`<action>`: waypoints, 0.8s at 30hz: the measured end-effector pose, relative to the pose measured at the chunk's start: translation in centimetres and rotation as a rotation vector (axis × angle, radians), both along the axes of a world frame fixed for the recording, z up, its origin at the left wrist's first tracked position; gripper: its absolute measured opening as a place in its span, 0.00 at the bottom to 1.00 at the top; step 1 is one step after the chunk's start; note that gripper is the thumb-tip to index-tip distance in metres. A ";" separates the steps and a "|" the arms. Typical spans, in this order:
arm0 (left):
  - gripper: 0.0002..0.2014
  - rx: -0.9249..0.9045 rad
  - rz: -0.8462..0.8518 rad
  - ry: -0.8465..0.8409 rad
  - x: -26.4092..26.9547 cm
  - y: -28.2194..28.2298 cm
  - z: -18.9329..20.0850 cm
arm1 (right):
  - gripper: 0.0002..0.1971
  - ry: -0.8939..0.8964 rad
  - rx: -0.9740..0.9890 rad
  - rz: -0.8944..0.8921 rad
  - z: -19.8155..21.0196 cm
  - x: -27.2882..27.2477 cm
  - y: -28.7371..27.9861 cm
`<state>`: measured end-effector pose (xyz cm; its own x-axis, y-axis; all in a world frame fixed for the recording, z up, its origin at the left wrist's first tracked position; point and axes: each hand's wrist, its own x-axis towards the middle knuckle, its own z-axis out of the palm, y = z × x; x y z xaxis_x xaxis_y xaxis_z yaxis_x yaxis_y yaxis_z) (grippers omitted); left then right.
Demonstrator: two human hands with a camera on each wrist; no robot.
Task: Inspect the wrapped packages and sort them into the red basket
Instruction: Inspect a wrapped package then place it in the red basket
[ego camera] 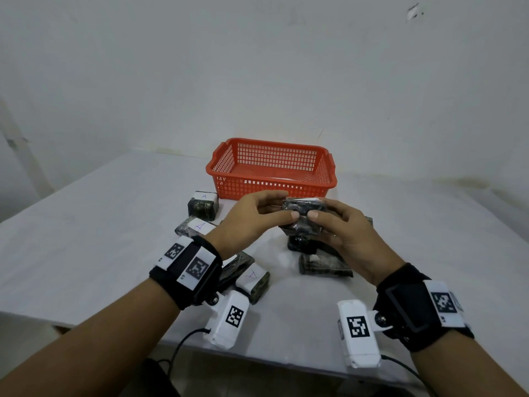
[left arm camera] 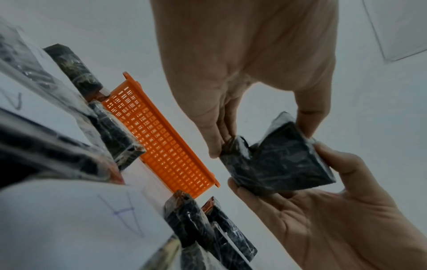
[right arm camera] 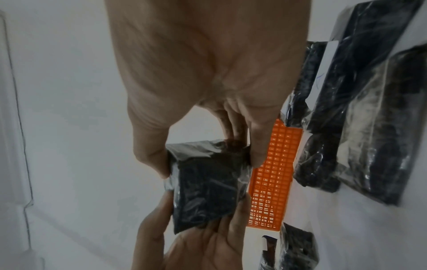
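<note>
Both hands hold one dark, plastic-wrapped package in the air just in front of the red basket. My left hand pinches its left end between thumb and fingers. My right hand grips the right end. The left wrist view shows the same package between the left hand's fingers and the right hand. In the right wrist view the package sits between both hands, with the basket behind it.
Several more wrapped packages lie on the white table, some with white labels marked "A", others dark. Something white lies in the basket. A white wall stands behind it. The table's near edge runs under my wrists.
</note>
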<state>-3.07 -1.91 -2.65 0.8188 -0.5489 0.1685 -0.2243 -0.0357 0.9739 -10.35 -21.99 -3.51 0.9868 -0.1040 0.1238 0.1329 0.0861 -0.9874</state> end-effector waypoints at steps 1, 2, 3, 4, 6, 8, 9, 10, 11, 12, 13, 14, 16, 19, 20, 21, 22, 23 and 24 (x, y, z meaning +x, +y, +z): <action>0.29 -0.008 -0.020 0.020 -0.2 0.1 0.2 | 0.33 -0.007 -0.006 -0.011 0.0 0.0 -0.1; 0.30 -0.011 -0.047 0.035 -0.3 0.1 0.2 | 0.32 -0.012 -0.013 -0.017 0.0 0.0 -0.2; 0.29 -0.009 -0.072 0.045 -0.4 0.2 0.3 | 0.32 -0.014 -0.019 -0.022 0.0 0.0 -0.3; 0.27 -0.002 -0.095 0.043 -0.5 0.2 0.3 | 0.31 -0.014 -0.024 -0.023 0.0 -0.1 -0.3; 0.26 0.012 -0.100 0.038 -0.5 0.3 0.0 | 0.31 -0.015 -0.030 -0.017 -0.1 -0.2 -0.4; 0.29 0.021 -0.057 0.013 -0.2 0.4 -0.2 | 0.29 -0.004 -0.011 -0.003 -0.2 -0.3 -0.3; 0.30 0.027 -0.039 -0.010 -0.1 0.4 -0.3 | 0.27 0.004 0.005 0.004 -0.3 -0.4 -0.2; 0.31 0.030 -0.029 -0.022 0.0 0.3 -0.4 | 0.26 0.008 0.020 0.014 -0.3 -0.4 -0.1; 0.32 0.030 -0.022 -0.022 0.0 0.3 -0.5 | 0.26 0.010 0.027 0.023 -0.4 -0.4 -0.1; 0.33 0.030 -0.022 -0.017 0.0 0.4 -0.5 | 0.26 0.008 0.029 0.025 -0.3 -0.3 0.0; 0.33 0.033 -0.028 -0.011 -0.1 0.3 -0.4 | 0.27 0.001 0.025 0.015 -0.3 -0.3 0.0; 0.31 0.039 -0.044 -0.004 -0.1 0.3 -0.4 | 0.29 -0.005 0.014 -0.003 -0.3 -0.3 -0.1; 0.27 0.055 -0.092 0.002 -0.3 0.4 -0.1 | 0.33 -0.012 -0.030 -0.023 -0.2 -0.3 -0.3; 0.31 0.054 -0.064 -0.042 -0.2 0.5 -0.2 | 0.39 0.002 -0.048 0.015 -0.2 -0.5 -0.3; 0.35 0.044 -0.048 -0.061 0.0 0.5 -0.3 | 0.39 0.026 -0.021 0.022 -0.1 -0.5 -0.2; 0.38 0.036 -0.038 -0.071 0.0 0.4 -0.3 | 0.36 0.053 0.003 0.026 0.1 -0.6 -0.1; 0.40 0.037 -0.038 -0.077 0.2 0.4 -0.5 | 0.30 0.073 0.008 0.028 0.4 -0.7 0.1; 0.43 0.044 -0.047 -0.083 0.2 0.4 -0.7 | 0.24 0.085 -0.004 0.023 0.7 -0.7 0.2; 0.45 0.053 -0.064 -0.090 0.3 0.4 -0.8 | 0.20 0.097 -0.025 0.003 0.8 -0.7 0.3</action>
<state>-2.76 -1.53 -3.48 0.7646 -0.6095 0.2096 -0.3146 -0.0691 0.9467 -11.07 -21.67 -2.69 0.9946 -0.0995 0.0297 0.0359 0.0610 -0.9975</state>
